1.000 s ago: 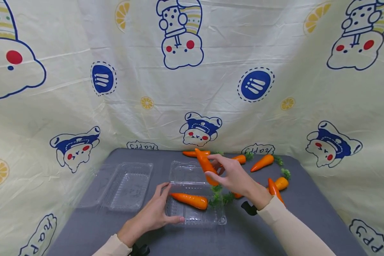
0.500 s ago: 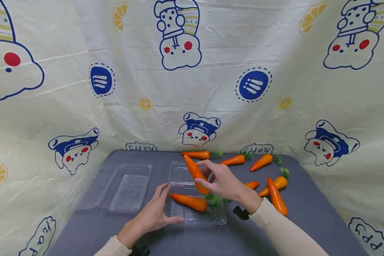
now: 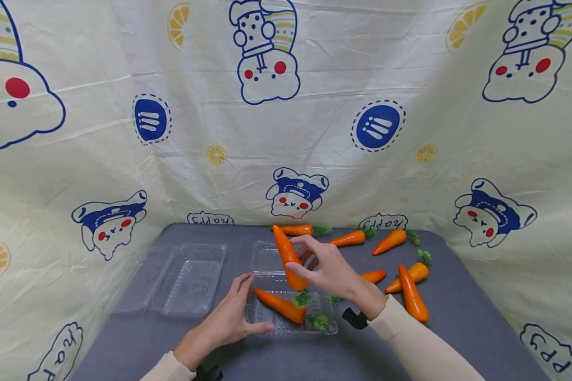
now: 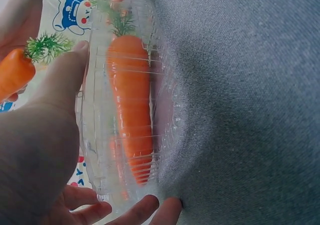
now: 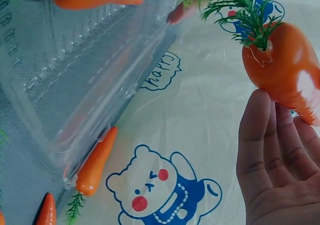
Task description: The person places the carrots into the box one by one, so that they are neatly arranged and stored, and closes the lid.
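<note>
A clear plastic box [image 3: 331, 326] lies open in front of me, its lid [image 3: 265, 257] folded back. My left hand [image 3: 223, 316] holds its left end, thumb along the near rim and fingers round the far left corner. Inside, a carrot [image 3: 280, 307] lies slantwise, tip towards the left hand; its green top [image 3: 319, 321] shows at the near right. Above the box my right hand [image 3: 332, 269] pinches another carrot [image 3: 287, 254] between thumb and fingers, tip up and green top hanging down. The right wrist view shows that carrot's thick end [image 5: 275, 60] at the fingertips.
To the left stands a second open clear box [image 3: 190, 280]. Carrots lie along the back: one behind the lid [image 3: 299, 230], one beside it [image 3: 350, 238], another further right [image 3: 390, 242]. Near the right forearm two carrots overlap, one [image 3: 413, 296] across another [image 3: 418, 272].
My right hand has moved left and slightly nearer, bringing its carrot over the box. The thick end of the carrot inside has swung towards me. My left hand stays in place.
</note>
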`<state>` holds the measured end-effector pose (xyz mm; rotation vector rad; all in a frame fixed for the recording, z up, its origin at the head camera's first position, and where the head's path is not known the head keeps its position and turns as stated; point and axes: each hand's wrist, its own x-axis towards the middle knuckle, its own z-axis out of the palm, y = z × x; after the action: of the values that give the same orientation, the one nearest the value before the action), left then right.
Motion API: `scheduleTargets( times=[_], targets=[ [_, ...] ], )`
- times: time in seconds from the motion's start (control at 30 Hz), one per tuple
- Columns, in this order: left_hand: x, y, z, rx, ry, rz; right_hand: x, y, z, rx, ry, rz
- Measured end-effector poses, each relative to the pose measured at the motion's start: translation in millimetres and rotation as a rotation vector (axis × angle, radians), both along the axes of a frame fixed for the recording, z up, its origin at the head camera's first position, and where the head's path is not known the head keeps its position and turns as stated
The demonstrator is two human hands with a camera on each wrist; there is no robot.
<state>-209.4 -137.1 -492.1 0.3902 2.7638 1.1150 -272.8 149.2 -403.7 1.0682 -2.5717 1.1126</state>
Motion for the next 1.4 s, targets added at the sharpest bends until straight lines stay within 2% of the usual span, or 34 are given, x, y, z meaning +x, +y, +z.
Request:
scheduleTargets(
  times=[0.17, 0.4, 0.8, 0.93, 1.17, 1.4],
  targets=[
    [0.6, 0, 1.3, -0.011, 0.0, 0.008, -7.7, 1, -8.7, 0.026, 0.007, 0.013],
    [0.5, 0, 1.7, -0.02, 0.005, 0.007, -18.8, 3, -21.9, 0.126, -0.016, 0.02],
    [1.3, 1, 1.3, -0.031, 0.017, 0.005, -23.4, 0, -40.8, 0.455, -0.002, 0.016],
    [0.7, 2, 1.4, -0.037, 0.014, 0.003, -21.9, -3, -45.9, 0.522, -0.015, 0.017],
    [0.0, 1, 0.0, -0.025, 0.018, -0.007, -18.5, -12, -52.2, 0.591, -0.034, 0.079],
    [-0.3, 1, 0.5, -0.02, 0.014, -0.017, -16.9, -14, -50.4, 0.585, -0.126, 0.111]
  ],
)
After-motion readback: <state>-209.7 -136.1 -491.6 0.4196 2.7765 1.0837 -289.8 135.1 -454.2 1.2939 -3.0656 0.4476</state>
